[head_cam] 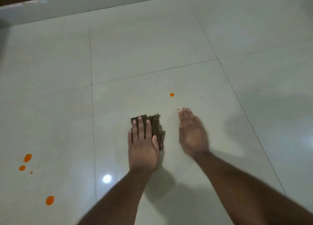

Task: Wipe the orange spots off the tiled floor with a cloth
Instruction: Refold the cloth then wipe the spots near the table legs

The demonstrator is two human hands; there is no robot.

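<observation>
Fingers straight, my left hand [143,146] presses the dark cloth [156,125] flat on the tiled floor [152,46]. My right hand [192,133] hovers open beside it, near two orange spots [172,94]; more spots [27,157] lie far left.

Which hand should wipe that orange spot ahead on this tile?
Left, probably: left hand already presses the cloth flat. Right hand is nearer the spot but bare.

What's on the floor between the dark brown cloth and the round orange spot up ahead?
Only bare glossy tile in the head view between the dark brown cloth and the round orange spot.
</observation>
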